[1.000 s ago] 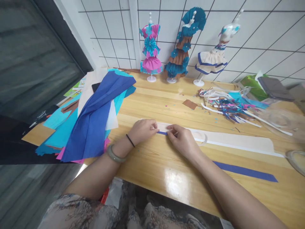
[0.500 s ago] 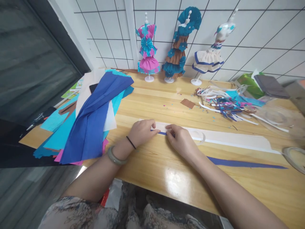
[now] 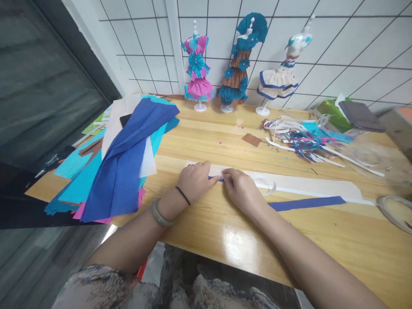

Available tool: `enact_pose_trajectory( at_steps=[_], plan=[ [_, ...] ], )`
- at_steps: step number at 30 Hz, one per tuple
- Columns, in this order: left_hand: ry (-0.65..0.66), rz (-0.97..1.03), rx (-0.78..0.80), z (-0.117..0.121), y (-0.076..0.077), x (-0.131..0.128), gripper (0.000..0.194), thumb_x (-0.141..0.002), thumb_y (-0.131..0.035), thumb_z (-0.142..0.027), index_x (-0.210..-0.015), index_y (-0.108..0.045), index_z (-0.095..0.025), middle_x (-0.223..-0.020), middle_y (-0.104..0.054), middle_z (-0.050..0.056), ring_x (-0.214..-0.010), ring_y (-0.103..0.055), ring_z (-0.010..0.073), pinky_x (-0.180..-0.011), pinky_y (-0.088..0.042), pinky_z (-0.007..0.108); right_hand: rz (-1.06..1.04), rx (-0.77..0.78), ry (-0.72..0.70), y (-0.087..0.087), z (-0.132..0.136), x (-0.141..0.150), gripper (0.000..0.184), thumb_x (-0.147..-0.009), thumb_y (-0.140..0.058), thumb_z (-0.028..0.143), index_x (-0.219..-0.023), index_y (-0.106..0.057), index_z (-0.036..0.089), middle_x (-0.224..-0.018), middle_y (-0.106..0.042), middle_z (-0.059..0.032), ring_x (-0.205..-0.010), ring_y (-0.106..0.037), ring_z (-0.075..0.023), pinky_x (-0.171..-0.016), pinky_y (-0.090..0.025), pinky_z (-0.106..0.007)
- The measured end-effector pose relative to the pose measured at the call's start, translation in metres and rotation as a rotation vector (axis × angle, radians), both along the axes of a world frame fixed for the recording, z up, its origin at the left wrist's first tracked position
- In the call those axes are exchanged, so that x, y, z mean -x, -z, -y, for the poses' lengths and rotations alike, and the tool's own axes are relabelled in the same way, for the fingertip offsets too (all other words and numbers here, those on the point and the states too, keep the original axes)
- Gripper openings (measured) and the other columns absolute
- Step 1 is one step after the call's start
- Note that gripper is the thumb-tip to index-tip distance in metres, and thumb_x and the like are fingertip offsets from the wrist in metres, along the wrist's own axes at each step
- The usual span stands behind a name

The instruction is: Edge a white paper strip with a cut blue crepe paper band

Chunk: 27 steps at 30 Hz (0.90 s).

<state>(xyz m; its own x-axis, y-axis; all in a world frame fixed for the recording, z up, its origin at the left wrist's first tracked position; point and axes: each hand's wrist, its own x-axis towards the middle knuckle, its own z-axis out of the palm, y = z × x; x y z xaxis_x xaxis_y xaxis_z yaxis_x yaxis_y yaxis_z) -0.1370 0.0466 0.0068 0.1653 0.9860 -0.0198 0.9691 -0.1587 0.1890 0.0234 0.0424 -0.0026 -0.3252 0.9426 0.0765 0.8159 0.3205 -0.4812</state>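
Observation:
A long white crepe paper strip lies across the table, with a narrow blue paper strip set along its near edge. My left hand rests on the white strip's left part, its thumb stretched out and pressing the blue strip; the other fingers are loosely bent and apart from the thumb. Close beside it, my right hand pinches the blue strip between thumb and bent fingers. From under the right wrist the blue strip's loose end trails rightward. A curl of thin pale tape stands by the right hand.
Blue, teal and white paper sheets are piled at the left. Three small dress forms in paper dresses stand at the wall. Paper scraps, a phone and a tape roll lie at the right; a brown paper piece lies mid-table.
My left hand has slid slightly right along the strip, its thumb nearer my right hand. The blue strip's loose end has swung up and drawn leftward. The view has shifted a little.

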Motion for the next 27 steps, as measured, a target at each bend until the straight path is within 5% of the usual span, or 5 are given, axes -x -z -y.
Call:
enact_pose_trajectory(
  at_steps=[8,15,19,22,27],
  plan=[
    [0.006,-0.072,0.035,0.002,-0.013,-0.012,0.043,-0.08,-0.048,-0.054,-0.094,-0.053,-0.014,-0.085,-0.063,0.014,-0.083,-0.061,0.0282,-0.07,-0.041,0.034,0.053,0.0,-0.005,-0.004,0.002,0.0,0.026,-0.084,-0.039,0.014,-0.103,-0.056,0.013,-0.099,-0.064,-0.0145,-0.09,-0.061,-0.0212,-0.078,-0.043,-0.028],
    [0.332,0.091,0.051,-0.007,-0.014,-0.02,0.018,-0.085,-0.038,-0.018,-0.087,-0.056,-0.017,-0.084,-0.065,0.007,-0.08,-0.061,0.0207,-0.071,-0.041,0.03,0.066,0.009,-0.002,-0.006,0.003,0.0,0.024,-0.079,-0.041,0.012,-0.097,-0.057,0.014,-0.09,-0.066,-0.0122,-0.082,-0.061,-0.0204,-0.071,-0.042,-0.027],
    [0.265,0.223,0.094,-0.011,-0.011,-0.018,0.015,-0.083,-0.043,-0.024,-0.086,-0.057,-0.02,-0.083,-0.066,0.002,-0.077,-0.06,0.0175,-0.066,-0.042,0.026,0.033,0.043,0.008,-0.009,0.001,-0.002,0.027,-0.078,-0.042,0.01,-0.099,-0.057,0.014,-0.088,-0.066,-0.0112,-0.079,-0.061,-0.0196,-0.07,-0.041,-0.026],
    [0.241,0.246,0.096,-0.01,-0.01,-0.018,0.014,-0.081,-0.045,-0.026,-0.083,-0.059,-0.021,-0.08,-0.065,0.0,-0.074,-0.06,0.0169,-0.066,-0.042,0.026,-0.048,0.121,0.003,-0.016,0.0,-0.005,0.028,-0.078,-0.042,0.01,-0.101,-0.058,0.016,-0.088,-0.067,-0.0092,-0.078,-0.062,-0.0172,-0.069,-0.042,-0.024],
    [0.219,0.251,0.069,-0.008,-0.007,-0.019,0.014,-0.08,-0.048,-0.027,-0.083,-0.06,-0.023,-0.079,-0.066,0.0,-0.073,-0.06,0.0166,-0.067,-0.043,0.026,-0.287,0.454,0.052,-0.027,-0.004,-0.015,0.022,-0.084,-0.047,0.025,-0.103,-0.053,0.019,-0.063,-0.066,-0.0012,-0.046,-0.058,-0.0123,-0.047,-0.042,-0.021]
  ],
)
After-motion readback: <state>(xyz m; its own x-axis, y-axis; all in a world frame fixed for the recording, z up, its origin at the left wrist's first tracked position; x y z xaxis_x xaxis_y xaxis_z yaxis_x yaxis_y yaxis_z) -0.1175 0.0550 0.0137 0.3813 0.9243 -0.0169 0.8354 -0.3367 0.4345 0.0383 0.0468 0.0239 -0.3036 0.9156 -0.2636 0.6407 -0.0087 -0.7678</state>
